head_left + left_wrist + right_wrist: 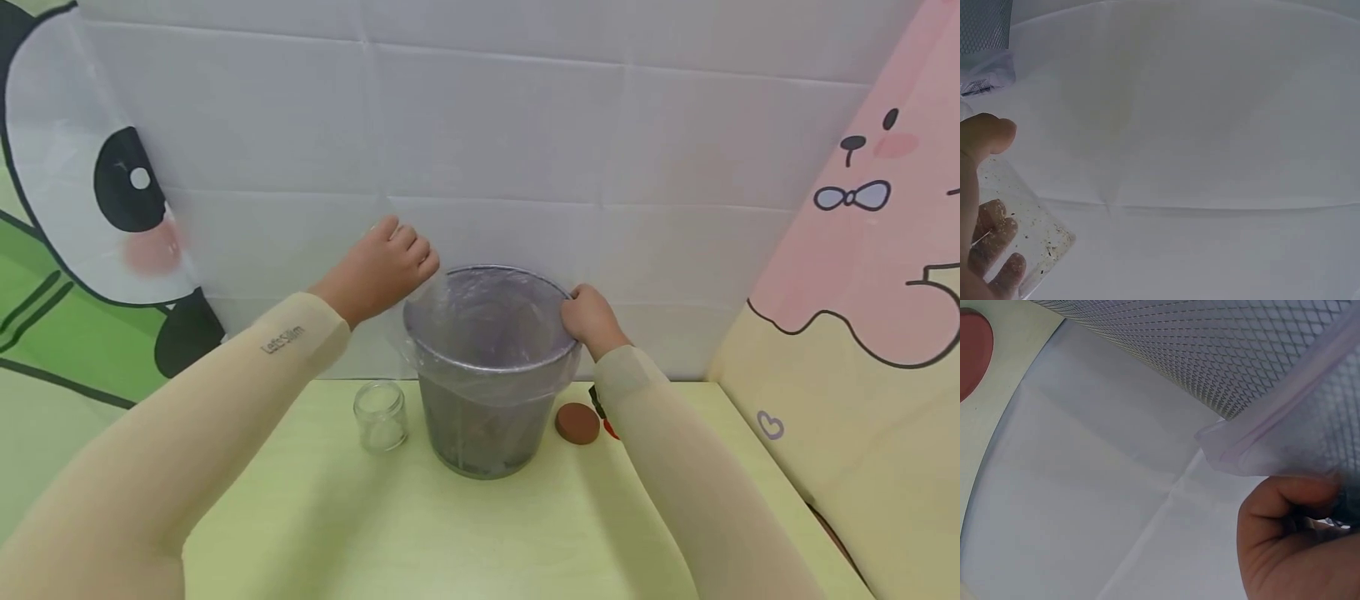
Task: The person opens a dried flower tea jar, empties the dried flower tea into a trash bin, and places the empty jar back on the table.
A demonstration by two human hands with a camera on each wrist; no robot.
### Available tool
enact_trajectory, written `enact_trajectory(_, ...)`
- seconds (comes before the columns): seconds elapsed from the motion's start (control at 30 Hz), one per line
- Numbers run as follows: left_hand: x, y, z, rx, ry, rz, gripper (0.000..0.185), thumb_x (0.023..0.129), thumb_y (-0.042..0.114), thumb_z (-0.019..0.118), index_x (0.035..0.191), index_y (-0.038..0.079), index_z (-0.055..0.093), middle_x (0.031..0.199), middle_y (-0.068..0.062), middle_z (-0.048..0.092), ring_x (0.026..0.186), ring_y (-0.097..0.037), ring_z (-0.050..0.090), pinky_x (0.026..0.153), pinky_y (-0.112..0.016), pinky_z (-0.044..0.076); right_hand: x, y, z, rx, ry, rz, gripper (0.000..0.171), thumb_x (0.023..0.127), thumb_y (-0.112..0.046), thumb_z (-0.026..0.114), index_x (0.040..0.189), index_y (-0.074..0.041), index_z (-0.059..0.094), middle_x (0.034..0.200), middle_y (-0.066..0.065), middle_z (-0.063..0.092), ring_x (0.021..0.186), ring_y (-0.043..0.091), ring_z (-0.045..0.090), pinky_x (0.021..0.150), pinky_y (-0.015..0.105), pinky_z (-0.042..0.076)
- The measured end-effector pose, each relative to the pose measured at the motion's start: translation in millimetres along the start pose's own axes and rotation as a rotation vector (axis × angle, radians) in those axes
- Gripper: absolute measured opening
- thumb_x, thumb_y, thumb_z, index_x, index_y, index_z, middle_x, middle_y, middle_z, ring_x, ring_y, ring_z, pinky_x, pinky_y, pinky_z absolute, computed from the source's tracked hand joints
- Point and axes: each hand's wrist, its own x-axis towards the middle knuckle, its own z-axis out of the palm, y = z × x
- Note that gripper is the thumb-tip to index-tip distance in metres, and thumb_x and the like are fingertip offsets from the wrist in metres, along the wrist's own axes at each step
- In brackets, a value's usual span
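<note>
A grey mesh bin (483,417) with a clear plastic liner (491,329) stands on the pale green table (450,533) against the white backdrop. My right hand (588,321) grips the bin's right rim, thumb and fingers pinching the folded liner (1285,425) there. In the right wrist view the hand (1297,537) sits under the mesh wall (1210,350). My left hand (390,258) is raised up and to the left of the rim. It pinches a clear plastic piece (1029,225) speckled with crumbs, seen between thumb and fingers (997,250).
A small empty glass jar (381,415) stands left of the bin. A round brown lid (577,422) lies to its right, with a red object (609,428) partly hidden behind my right forearm. Cartoon-printed cloth panels wall in both sides.
</note>
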Motion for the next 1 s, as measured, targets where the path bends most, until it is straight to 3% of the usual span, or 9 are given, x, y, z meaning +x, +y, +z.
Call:
enact_trajectory(0.17,-12.3,-1.8,7.4,-0.124,0.012,-0.078,0.027,0.093,-0.001,0.069,0.119,0.002,0.061,0.111,-0.016,0.065,0.1,-0.036,0.06,0.085,-0.046,0.045,-0.1,-0.4,-0.2,-0.004,0.001,-0.002,0.049,0.103,-0.018,0.032,0.145,0.007,0.043,0.143,0.026,0.05,0.122,0.039,0.053,0.103,0.053,0.045)
enact_trajectory(0.4,-26.7,-3.4,16.1,-0.48,-0.089,-0.353,0.038,0.083,0.011,0.075,0.114,-0.002,0.057,0.102,-0.018,0.063,0.095,-0.04,0.06,0.086,-0.053,0.047,-0.3,0.0,-0.3,-0.011,0.001,0.004,0.05,0.105,-0.02,0.033,0.146,0.007,0.042,0.144,0.025,0.05,0.123,0.039,0.052,0.103,0.053,0.046)
enact_trajectory(0.57,-35.5,-8.1,17.7,-0.603,-0.165,-0.48,0.057,0.082,0.023,0.082,0.125,-0.003,0.054,0.11,-0.02,0.062,0.105,-0.042,0.058,0.093,-0.058,0.045,0.8,0.2,-0.3,-0.011,0.007,-0.007,0.047,0.103,-0.018,0.034,0.141,0.007,0.046,0.139,0.025,0.052,0.121,0.039,0.053,0.103,0.053,0.045)
enact_trajectory(0.77,-43.6,-14.0,15.4,-0.742,-0.132,-0.603,0.068,0.081,0.025,0.084,0.133,-0.006,0.053,0.123,-0.026,0.063,0.11,-0.047,0.059,0.099,-0.063,0.044,2.2,1.1,0.4,-0.011,0.009,-0.005,0.047,0.103,-0.018,0.033,0.14,0.008,0.047,0.138,0.025,0.053,0.121,0.039,0.053,0.103,0.053,0.045)
enact_trajectory(1.0,-53.3,-17.1,8.1,-0.94,-0.153,-0.745,0.073,0.085,0.032,0.081,0.139,-0.005,0.05,0.132,-0.024,0.061,0.117,-0.043,0.059,0.099,-0.06,0.046,1.0,0.8,-0.6,-0.002,0.008,0.004,0.047,0.103,-0.017,0.032,0.141,0.007,0.047,0.139,0.025,0.053,0.12,0.039,0.053,0.102,0.052,0.046)
